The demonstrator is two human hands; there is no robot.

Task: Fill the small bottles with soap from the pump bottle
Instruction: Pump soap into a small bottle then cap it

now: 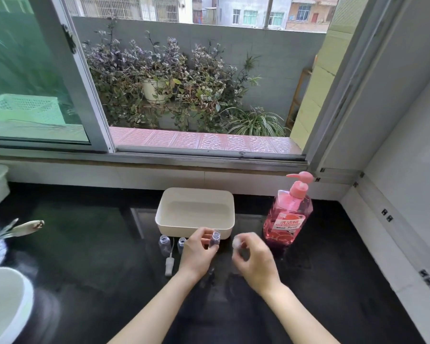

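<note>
Left of both hands, on the dark glossy tabletop (85, 244): two small bottles, uncapped, upright, the first (164, 244) just beside a detached spray cap (169, 265) with its dip tube lying flat, the second (181, 244) partly hidden behind the left hand. Clear thin plastic; judged very light, easily tipped, likely slippery once soaped.

Left hand (197, 254): closed around a third small bottle (215, 240), held upright by its body, open neck clear above the fingers. Grip on the body judged right; a gentle squeeze only, since thin walls may flex.

Just beyond the hands: white tray (195, 194), empty as far as visible, near wall almost touching the held bottle.

Right hand (255, 259): fingers curled on a small pale cap-like piece (236, 243), blurred; exact grip hard to tell. Judged the removed cap of the held bottle.

Right of and beyond the right hand: pink pump bottle (289, 214), nearly full, spout pointing left toward the tray. Judged heavy and stable; best pressed on the pump head, body steadied if it slides on the gloss.

Room: open tabletop toward the body and further right up to the white wall panel (395, 219). Gap between tray and pump bottle narrow; held bottle needs bringing under the spout. Filling not yet begun.
</note>
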